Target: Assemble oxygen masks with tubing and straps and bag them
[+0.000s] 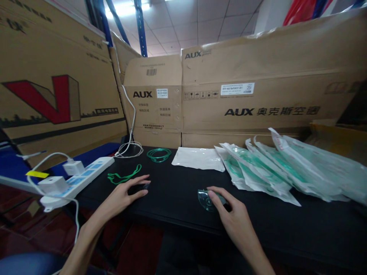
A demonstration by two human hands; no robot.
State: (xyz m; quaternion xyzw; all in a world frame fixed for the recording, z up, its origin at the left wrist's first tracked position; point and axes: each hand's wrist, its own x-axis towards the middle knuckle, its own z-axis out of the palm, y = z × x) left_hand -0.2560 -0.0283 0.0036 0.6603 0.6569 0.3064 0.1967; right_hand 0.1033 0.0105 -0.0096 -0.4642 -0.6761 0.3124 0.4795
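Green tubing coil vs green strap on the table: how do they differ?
The green tubing coil is translucent and wound into a neat ring; the green strap is opaque and lies loose and crooked. The coil sits farther back near the white pouch; the strap lies just beyond the left hand. Both lie flat on the black table, untouched.

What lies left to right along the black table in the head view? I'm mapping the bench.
White power strip → green strap → coiled green tubing → flat white pouch → stack of clear sealed packets.
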